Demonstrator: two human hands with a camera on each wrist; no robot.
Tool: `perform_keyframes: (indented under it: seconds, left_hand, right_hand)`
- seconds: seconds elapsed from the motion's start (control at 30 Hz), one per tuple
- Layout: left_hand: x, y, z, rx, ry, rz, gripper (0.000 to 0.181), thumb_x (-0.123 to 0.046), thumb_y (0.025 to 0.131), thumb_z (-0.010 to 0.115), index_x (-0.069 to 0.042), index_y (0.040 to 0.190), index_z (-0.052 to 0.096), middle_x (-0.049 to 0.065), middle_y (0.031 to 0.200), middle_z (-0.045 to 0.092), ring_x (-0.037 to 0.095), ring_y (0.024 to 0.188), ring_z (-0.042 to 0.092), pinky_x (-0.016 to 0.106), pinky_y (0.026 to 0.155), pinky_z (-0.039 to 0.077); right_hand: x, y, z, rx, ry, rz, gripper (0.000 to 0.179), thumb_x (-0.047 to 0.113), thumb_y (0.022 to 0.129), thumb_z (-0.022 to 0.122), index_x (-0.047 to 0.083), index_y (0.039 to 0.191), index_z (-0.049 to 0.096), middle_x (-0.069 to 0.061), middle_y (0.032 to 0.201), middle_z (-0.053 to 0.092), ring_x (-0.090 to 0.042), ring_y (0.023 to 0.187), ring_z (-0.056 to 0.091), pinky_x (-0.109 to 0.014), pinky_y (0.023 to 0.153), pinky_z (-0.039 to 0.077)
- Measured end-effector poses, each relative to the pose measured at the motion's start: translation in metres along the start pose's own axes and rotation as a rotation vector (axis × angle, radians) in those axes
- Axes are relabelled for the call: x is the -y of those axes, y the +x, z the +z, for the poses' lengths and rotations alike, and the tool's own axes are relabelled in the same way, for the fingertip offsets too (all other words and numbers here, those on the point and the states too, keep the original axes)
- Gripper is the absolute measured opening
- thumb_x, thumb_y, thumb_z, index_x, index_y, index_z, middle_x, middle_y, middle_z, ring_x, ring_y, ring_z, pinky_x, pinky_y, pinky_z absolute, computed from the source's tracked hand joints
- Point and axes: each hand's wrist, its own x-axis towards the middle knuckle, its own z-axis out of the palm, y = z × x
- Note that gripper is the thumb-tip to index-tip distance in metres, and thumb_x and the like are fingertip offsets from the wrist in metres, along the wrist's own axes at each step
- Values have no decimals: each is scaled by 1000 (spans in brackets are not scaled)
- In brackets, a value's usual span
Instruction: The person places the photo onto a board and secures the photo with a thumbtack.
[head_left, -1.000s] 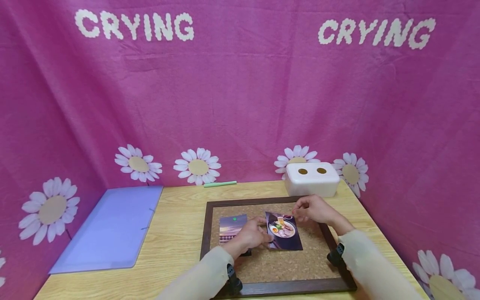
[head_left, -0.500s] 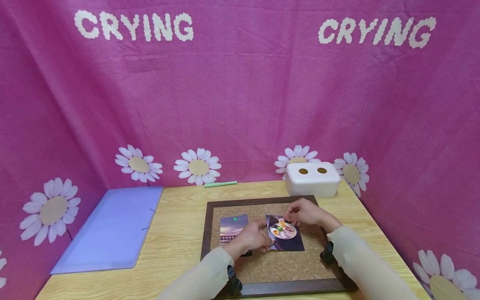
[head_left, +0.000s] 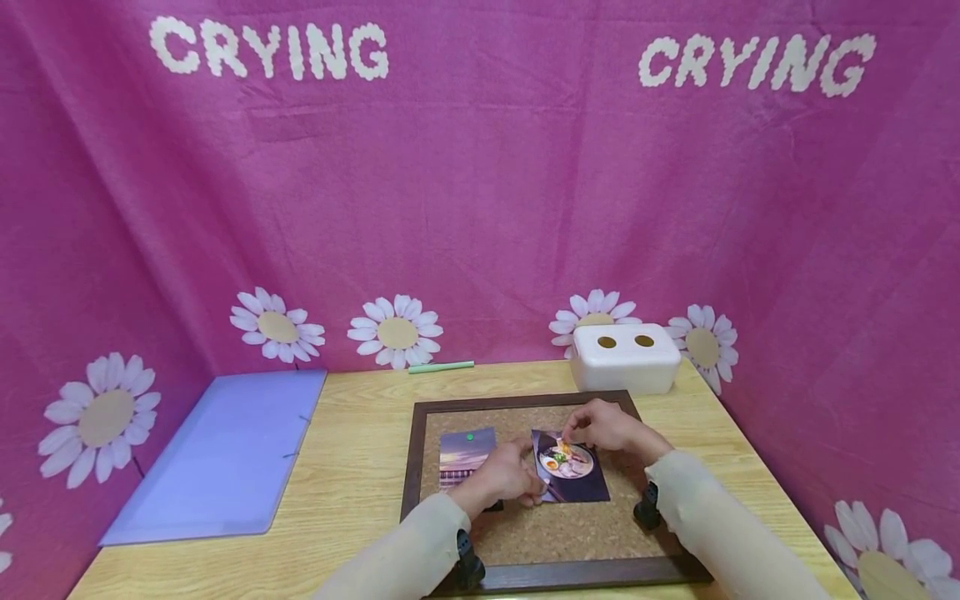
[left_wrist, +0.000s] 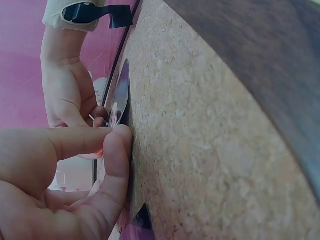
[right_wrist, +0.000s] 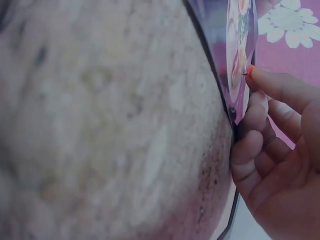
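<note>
A photo of a ramen bowl lies on a cork board with a dark wooden frame. My left hand grips its left edge with thumb and finger; in the left wrist view that photo stands slightly off the cork. Over the photo's upper part, my right hand pinches a small orange-red push pin, whose point faces the picture. To the left, a sunset photo is fixed by a green pin, its lower right part hidden behind my left hand and forearm.
A white box with two round holes stands behind the board's far right corner. A pale green stick lies at the table's back edge. On the left sits a translucent blue folder. Pink flowered cloth walls in the table.
My right hand has moved left and slightly down, from beside the ramen photo's upper right corner to over its upper part. The photo has shifted very slightly; my left hand stays at its edge.
</note>
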Motion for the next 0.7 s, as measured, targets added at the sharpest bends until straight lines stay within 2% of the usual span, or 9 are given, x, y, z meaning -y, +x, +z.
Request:
perform_keyframes:
  seconds: [0.1,0.37,0.5,0.7]
  left_hand:
    - [1,0,0,-6,16,-2,79,13,81,71,1,150,35,13,69,68,14,55,62,29,52,57]
    - [-1,1,0,-10,22,7,77,14,81,71,2,149,37,14,69,69,13,53,61,29,52,57]
    - [-1,0,0,-9,15,8,76,14,80,70,2,148,38,16,70,70,14,53,61,29,52,57]
    - [0,1,0,-5,32,7,77,13,81,71,1,149,37,13,69,70,14,54,63,30,53,58]
  right_hand:
    - [0,1,1,-2,4,-1,6,14,91,70,14,87,76,2,83,71,-12,68,54,-27,61,44]
    - [1,5,2,3,7,66,8,13,91,70,16,86,76,3,83,70,-14,72,52,-28,65,40]
    - [1,7,3,10,3,82,8,13,91,69,16,86,76,3,82,70,-14,72,53,-28,65,41]
    - [0,8,5,6,-13,106,8,15,92,70,17,86,76,4,81,69,-14,70,52,-28,64,40]
